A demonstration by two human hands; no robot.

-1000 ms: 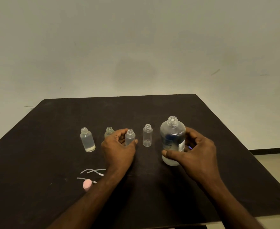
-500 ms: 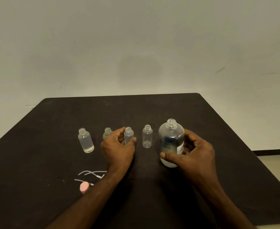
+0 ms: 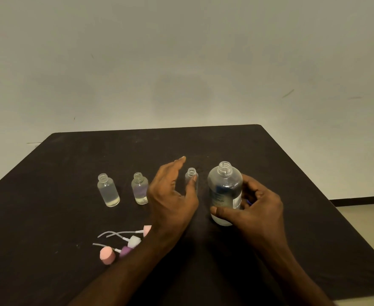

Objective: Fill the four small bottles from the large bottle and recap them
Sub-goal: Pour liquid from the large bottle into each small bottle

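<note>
Right hand (image 3: 256, 208) wrapping large bottle (image 3: 224, 191), steadying for pour; left hand (image 3: 172, 195) spreading wide, thumb touching empty small bottle (image 3: 191, 180).

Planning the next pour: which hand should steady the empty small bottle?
Left hand: its thumb is already at the empty small bottle, while the right hand grips the large bottle.

— Where is the left hand (image 3: 170, 195)?

— Center of the frame, palm turned right, fingers (image 3: 178, 162) spread and stretched upward, the thumb pointing up toward the right. It grips nothing.

— And the right hand (image 3: 256, 206)?

— Right of center, curled, thumb across the front at lower left and fingers wrapped behind what it clasps.

— The forearms?

— Both bare, rising from the bottom edge, converging slightly toward the middle.
</note>
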